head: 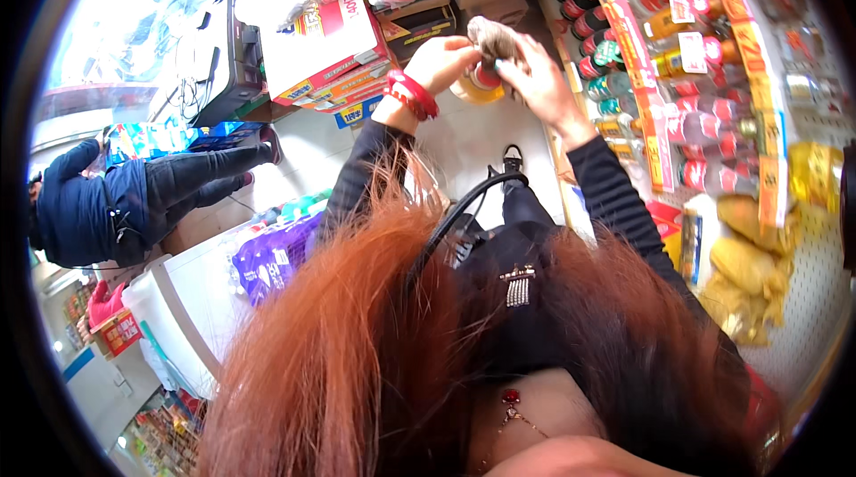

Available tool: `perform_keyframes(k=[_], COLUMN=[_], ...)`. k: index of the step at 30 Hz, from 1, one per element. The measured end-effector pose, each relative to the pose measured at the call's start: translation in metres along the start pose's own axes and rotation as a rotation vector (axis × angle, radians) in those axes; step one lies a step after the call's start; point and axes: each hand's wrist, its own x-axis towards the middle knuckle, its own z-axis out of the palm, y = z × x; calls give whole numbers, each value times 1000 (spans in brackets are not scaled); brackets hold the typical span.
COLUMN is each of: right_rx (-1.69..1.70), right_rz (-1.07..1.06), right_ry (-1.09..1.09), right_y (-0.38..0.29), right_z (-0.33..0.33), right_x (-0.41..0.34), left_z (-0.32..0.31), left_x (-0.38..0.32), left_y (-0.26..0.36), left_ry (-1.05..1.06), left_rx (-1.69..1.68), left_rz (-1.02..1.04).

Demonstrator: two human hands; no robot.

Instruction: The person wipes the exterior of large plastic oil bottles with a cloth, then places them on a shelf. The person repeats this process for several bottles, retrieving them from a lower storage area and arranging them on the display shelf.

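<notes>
Both of my hands are raised in front of me near the top middle, around a bottle with a red cap or neck and yellowish contents. A crumpled greyish-brown cloth lies over the bottle's upper end. My left hand, with red bracelets at the wrist, pinches at the cloth or the bottle's neck from the left; which of the two is hard to tell. From the right, my right hand holds the cloth against the bottle, its thumb near the red part. The fingers partly hide the bottle.
Shelves of drink bottles with price strips run along the right, above yellow bags. Stacked cartons stand ahead on the left, beside a black machine. Purple packages lie lower left. A person in dark blue stands far left.
</notes>
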Motion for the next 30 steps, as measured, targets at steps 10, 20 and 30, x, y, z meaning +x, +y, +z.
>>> perform_keyframes(k=[10,20,30], right_rx=[-87,479,757], right_rz=[-15,83,188], right_ry=[3,-58,-157], right_y=[-136,-197,-217], right_z=[-11,-36,-42], right_x=[-25,-26,-3], left_z=[-24,49,57], left_x=[-118,-170,-179], left_y=[77,-8,34], left_ry=[-34,365,635], left_rx=[-339,-219,-187], left_rz=[94,254,433])
